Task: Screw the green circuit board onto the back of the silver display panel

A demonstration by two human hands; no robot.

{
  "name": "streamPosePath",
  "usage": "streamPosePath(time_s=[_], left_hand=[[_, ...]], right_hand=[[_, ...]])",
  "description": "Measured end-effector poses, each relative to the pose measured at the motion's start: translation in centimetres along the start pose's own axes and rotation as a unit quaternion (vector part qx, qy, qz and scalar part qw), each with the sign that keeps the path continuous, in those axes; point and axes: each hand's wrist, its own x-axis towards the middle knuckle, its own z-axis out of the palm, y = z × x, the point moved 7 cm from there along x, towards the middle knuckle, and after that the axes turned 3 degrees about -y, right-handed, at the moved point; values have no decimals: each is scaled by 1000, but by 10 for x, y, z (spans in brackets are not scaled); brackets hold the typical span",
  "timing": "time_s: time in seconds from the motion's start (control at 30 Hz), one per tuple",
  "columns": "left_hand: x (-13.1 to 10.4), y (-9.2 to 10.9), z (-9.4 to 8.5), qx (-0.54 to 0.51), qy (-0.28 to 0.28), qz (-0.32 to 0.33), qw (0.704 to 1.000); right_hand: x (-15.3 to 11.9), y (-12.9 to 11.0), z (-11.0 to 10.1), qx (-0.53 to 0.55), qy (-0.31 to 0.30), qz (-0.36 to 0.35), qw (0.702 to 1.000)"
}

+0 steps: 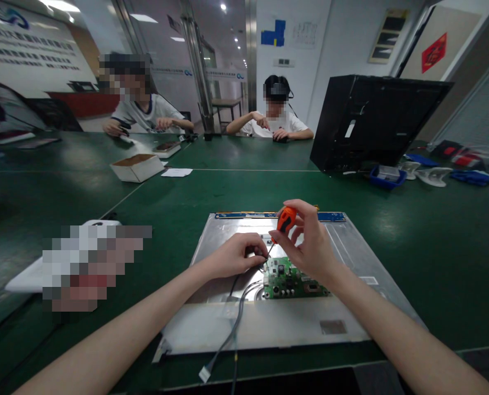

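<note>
My right hand [310, 238] grips a stubby orange and black screwdriver [286, 220] by its handle, the thin shaft slanting down to the left. The shaft's end meets the upper left corner of a green circuit board [287, 280]. At that same corner the fingertips of my left hand [244, 253] are pinched together; whether something small is between them is hidden. Under both hands lies a flat silver display panel [211, 329] with a blue strip board [326, 216] along its far edge. Grey cables [240, 310] run from the board to a white connector [204, 374] near the table edge.
A black monitor housing [376, 123] stands at the back right, beside a blue tray [387, 176] and bagged parts. An open white box [138, 168] and paper [177, 172] lie back left. Two people sit across the green table [244, 186]. A white object [26, 277] lies left, partly blurred.
</note>
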Motion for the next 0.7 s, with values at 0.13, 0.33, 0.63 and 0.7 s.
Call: streamPosePath(time_s=[0.13,0.33,0.63,0.7], left_hand=[[0,-1,0,-3,2,2,1000],[1,2,0,1,6,11,1000],[1,3,0,6,-5,14,1000],[0,2,0,9,-5,9,1000]], right_hand=[[1,-1,-1,0,-2,1,1000],[2,-5,1,-7,-43,-13,999],[2,-6,2,-13,-47,-14,999],[0,-3,2,-2,-34,-9,999]])
